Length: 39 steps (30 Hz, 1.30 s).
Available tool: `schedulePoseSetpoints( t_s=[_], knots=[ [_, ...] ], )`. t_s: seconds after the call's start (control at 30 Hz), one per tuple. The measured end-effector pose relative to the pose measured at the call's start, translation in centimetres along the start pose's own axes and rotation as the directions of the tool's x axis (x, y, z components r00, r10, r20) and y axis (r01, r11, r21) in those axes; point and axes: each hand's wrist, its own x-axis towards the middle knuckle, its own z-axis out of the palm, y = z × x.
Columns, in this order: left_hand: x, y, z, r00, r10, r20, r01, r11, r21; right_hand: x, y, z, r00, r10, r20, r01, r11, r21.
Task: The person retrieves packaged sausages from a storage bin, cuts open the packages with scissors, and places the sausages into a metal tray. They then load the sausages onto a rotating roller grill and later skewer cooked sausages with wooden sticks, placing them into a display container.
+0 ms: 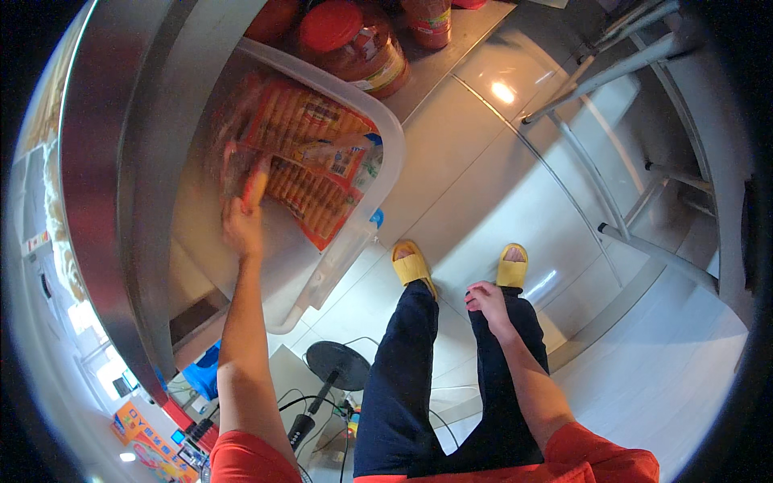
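My left hand (243, 226) reaches into a translucent plastic bin (391, 142) and is closed on the end of a red plastic package (256, 184), partly blurred. Beside it in the bin lie flat red-edged packs of sausages (314, 196), with another sausage pack (302, 121) farther from me. My right hand (485, 300) hangs over my right knee, holding nothing, its fingers loosely bent and a little apart.
Large red-lidded jars (356, 54) stand on the shelf beyond the bin. A metal counter edge (96, 181) runs along the left. Metal stool legs (586, 139) are at the right. A round black stand base (337, 366) and cables lie near my feet.
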Motion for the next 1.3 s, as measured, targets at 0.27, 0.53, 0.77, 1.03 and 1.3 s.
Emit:
schedulePoseSetpoints(
  t_s=[0.27,0.53,0.77,1.03,1.3],
  knots=[
    [0.1,-1.5,4.6,0.535,-0.488,0.69,0.728,-0.147,-0.67,0.6,0.2,-1.0,0.999,0.045,-0.011,-0.046,0.995,-0.092],
    [4.5,1.2,1.1,0.502,-0.045,0.864,0.275,-0.939,-0.209,0.1,-0.2,-1.6,0.997,-0.072,-0.004,0.069,0.97,-0.232],
    [2.7,-3.7,8.6,0.632,-0.163,0.758,0.62,-0.48,-0.621,-7.2,-17.5,15.7,0.762,-0.484,0.43,0.446,0.874,0.194],
    [0.2,-1.7,-6.5,0.276,0.076,0.958,0.164,-0.986,0.031,-9.0,-22.7,23.2,0.84,-0.516,0.169,0.527,0.849,-0.03],
    [-1.8,-6.4,-10.9,0.554,-0.022,0.832,-0.018,-1.0,-0.014,-7.7,-28.0,28.1,0.86,-0.477,0.183,0.49,0.871,-0.032]
  ],
)
